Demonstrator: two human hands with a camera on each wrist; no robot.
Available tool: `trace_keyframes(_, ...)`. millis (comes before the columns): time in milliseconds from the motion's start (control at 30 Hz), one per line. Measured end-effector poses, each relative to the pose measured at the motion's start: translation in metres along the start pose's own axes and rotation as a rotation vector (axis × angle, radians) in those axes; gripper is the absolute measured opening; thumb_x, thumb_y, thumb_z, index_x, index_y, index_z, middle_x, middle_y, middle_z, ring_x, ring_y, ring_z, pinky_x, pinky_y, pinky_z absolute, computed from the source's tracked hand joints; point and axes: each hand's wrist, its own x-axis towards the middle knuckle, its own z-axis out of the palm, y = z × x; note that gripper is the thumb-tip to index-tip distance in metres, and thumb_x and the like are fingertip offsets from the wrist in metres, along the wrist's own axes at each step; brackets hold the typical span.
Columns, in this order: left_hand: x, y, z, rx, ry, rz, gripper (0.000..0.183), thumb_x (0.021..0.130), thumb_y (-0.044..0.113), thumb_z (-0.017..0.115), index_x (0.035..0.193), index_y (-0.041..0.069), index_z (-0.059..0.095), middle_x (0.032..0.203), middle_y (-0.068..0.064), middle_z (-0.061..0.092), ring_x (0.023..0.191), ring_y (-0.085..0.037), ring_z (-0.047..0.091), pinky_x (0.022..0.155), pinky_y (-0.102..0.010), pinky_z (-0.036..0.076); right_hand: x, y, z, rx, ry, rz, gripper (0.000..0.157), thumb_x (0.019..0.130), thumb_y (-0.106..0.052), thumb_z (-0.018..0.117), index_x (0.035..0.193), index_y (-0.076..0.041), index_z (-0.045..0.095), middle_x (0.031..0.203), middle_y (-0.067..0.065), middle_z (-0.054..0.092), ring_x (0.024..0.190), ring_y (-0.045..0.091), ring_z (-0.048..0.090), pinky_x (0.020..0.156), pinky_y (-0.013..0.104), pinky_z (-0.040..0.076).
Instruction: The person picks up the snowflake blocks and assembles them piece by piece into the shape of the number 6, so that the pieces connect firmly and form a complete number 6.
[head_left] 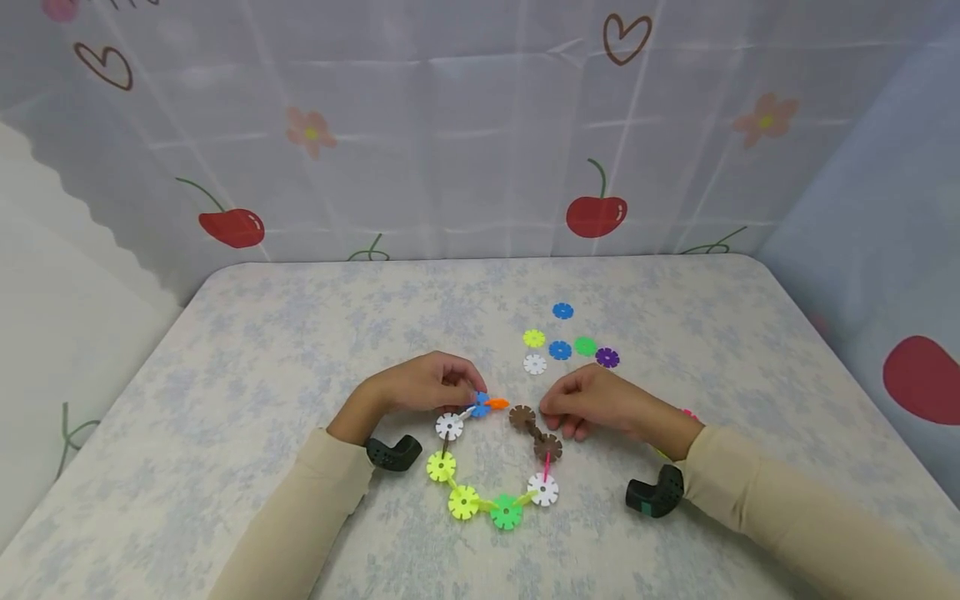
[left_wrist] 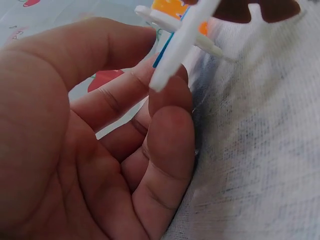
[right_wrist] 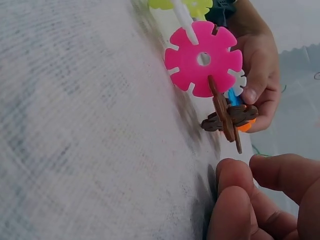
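Note:
A chain of slotted plastic snowflake discs lies in a ring on the table, with a gap at its far side. My left hand (head_left: 433,383) pinches the blue disc (head_left: 480,405) at one end, thumb and index finger on its edge. An orange disc (head_left: 498,404) slots into that blue one and points at the gap. Across the gap is a brown disc (head_left: 522,417), the other end of the chain. My right hand (head_left: 588,397) hovers just right of it, fingers loosely bent around nothing. A pink disc (right_wrist: 204,59) joins the brown part to a white disc (head_left: 543,489).
Loose discs lie beyond the hands: a blue disc (head_left: 562,311), a yellow disc (head_left: 534,338), a purple disc (head_left: 607,357) and several others. More pieces peek out by the right forearm, including a pink piece (head_left: 688,413). A printed curtain (head_left: 480,150) hangs behind the table.

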Motion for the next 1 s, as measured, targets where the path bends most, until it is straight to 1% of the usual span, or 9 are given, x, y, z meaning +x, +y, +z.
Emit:
trace_keyframes(100,0.000,0.000,0.000,-0.002,0.000,0.009,0.016,0.098,0.011,0.062,0.112,0.009,0.071,0.074,-0.003,0.058,0.065,-0.017,0.051,0.065,-0.031,0.045,0.001,-0.003,0.002,-0.029,-0.006,0.020,0.016,0.095,-0.016,0.071,0.092,-0.001,0.075,0.076,0.007,0.067,0.059,0.012,0.059,0.058,0.026,0.053)
trace_keyframes(267,0.000,0.000,0.001,-0.006,0.002,0.015,0.013,0.098,0.008,0.065,0.109,0.007,0.071,0.073,-0.003,0.059,0.064,-0.016,0.050,0.063,-0.030,0.044,0.005,-0.006,0.006,-0.076,-0.006,0.034,0.016,0.094,-0.019,0.072,0.089,-0.004,0.076,0.075,0.006,0.066,0.058,0.012,0.058,0.054,0.025,0.049)
trace_keyframes(400,0.000,0.000,0.002,-0.014,0.011,0.010,0.011,0.098,0.009,0.065,0.107,0.006,0.071,0.075,-0.003,0.061,0.064,-0.016,0.051,0.064,-0.030,0.045,0.009,-0.007,0.008,-0.115,-0.027,0.039,0.018,0.094,-0.020,0.072,0.084,-0.006,0.075,0.071,0.004,0.064,0.057,0.012,0.057,0.052,0.024,0.042)
trace_keyframes(533,0.001,0.000,0.003,-0.036,0.011,0.020,0.010,0.097,0.008,0.065,0.105,0.005,0.071,0.077,-0.005,0.064,0.063,-0.017,0.050,0.063,-0.030,0.045,0.011,-0.007,0.009,-0.120,-0.031,0.054,0.018,0.094,-0.018,0.069,0.082,-0.006,0.073,0.068,0.003,0.062,0.056,0.012,0.056,0.050,0.024,0.036)
trace_keyframes(700,0.001,-0.001,0.003,-0.044,0.006,0.040,0.010,0.097,0.006,0.065,0.105,0.004,0.071,0.077,-0.007,0.064,0.063,-0.017,0.050,0.062,-0.030,0.045,0.012,-0.007,0.008,-0.115,-0.022,0.059,0.016,0.095,-0.016,0.066,0.084,-0.007,0.073,0.068,0.003,0.061,0.055,0.012,0.056,0.049,0.024,0.035)
trace_keyframes(1000,0.002,-0.001,0.001,-0.042,0.002,0.069,0.011,0.098,0.004,0.064,0.107,0.003,0.071,0.076,-0.006,0.063,0.062,-0.018,0.048,0.062,-0.031,0.044,0.014,-0.010,0.006,-0.131,-0.046,0.052,0.016,0.094,-0.016,0.067,0.083,-0.008,0.073,0.067,0.002,0.060,0.055,0.012,0.054,0.049,0.024,0.035)
